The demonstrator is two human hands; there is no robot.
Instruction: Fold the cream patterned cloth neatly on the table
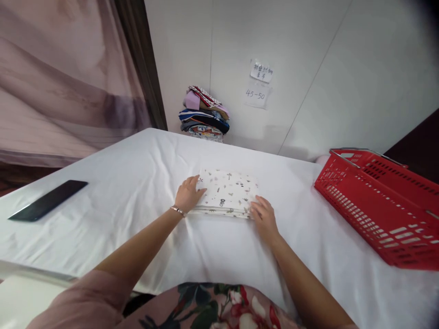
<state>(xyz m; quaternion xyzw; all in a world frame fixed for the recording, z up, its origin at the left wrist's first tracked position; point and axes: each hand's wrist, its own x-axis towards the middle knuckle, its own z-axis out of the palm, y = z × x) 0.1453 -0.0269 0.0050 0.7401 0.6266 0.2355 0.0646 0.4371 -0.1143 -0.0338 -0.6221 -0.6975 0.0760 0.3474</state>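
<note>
The left hand (pixel 188 195) and right hand (pixel 265 218), fingers loosely spread, flanked the folded printed cloth (pixel 229 189), apparently to keep its edges aligned.

The white-draped table (pixel 295 205) bears printed cloth (pixel 228 188); dark slab (pixel 50 200); red basket (pixel 353 194).

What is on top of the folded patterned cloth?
The left hand and right hand rest on its edges; nothing else shows on the cloth. What they cover is hidden.
</note>
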